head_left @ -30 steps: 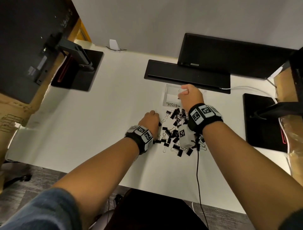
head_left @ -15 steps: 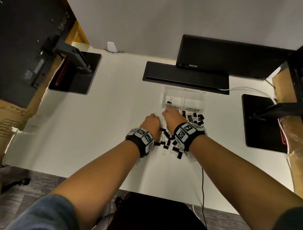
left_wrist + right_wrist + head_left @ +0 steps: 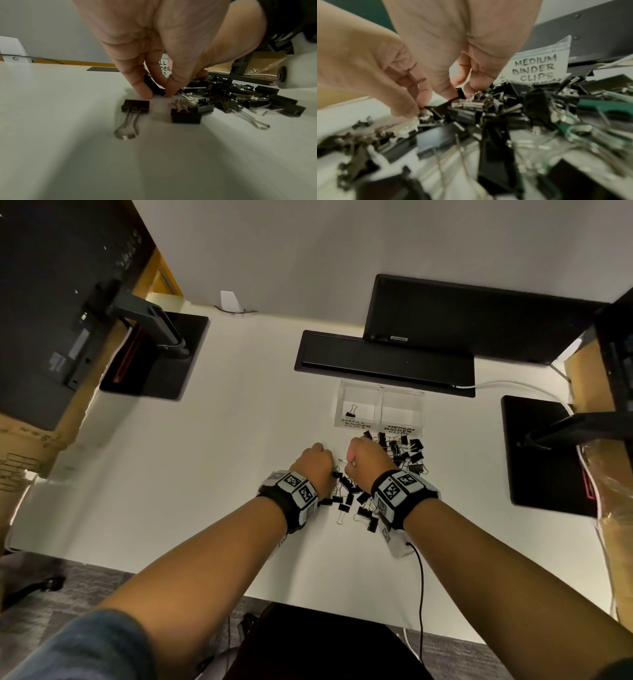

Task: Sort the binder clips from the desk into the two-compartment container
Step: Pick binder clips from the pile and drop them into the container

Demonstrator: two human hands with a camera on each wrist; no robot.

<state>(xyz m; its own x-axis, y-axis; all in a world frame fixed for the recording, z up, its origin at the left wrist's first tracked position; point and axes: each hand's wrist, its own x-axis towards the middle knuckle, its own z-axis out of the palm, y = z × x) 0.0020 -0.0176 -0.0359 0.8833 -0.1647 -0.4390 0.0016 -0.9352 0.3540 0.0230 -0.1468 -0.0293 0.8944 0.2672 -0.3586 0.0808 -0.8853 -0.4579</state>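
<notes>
A heap of black binder clips (image 3: 406,453) lies on the white desk (image 3: 205,474) just in front of a clear two-compartment container (image 3: 381,397). Its left half is labelled small and holds one small clip (image 3: 351,410); its right half, labelled medium (image 3: 534,70), looks empty. My left hand (image 3: 317,460) is at the heap's left edge, thumb and finger pinching a black clip (image 3: 153,87) on the desk. My right hand (image 3: 359,460) is curled over the heap (image 3: 505,116), its fingertips (image 3: 423,97) closed on a clip's metal part.
A black bar (image 3: 383,361) and a monitor (image 3: 472,316) stand behind the container. Monitor stand bases sit at the left (image 3: 157,361) and right (image 3: 541,453). A black cable (image 3: 420,577) hangs from my right wrist over the desk's front edge. Two single clips (image 3: 135,106) lie near my left fingers.
My right hand has come back from over the small compartment to the heap, and a small clip now lies in that compartment. My left hand has stayed at the heap's left edge.
</notes>
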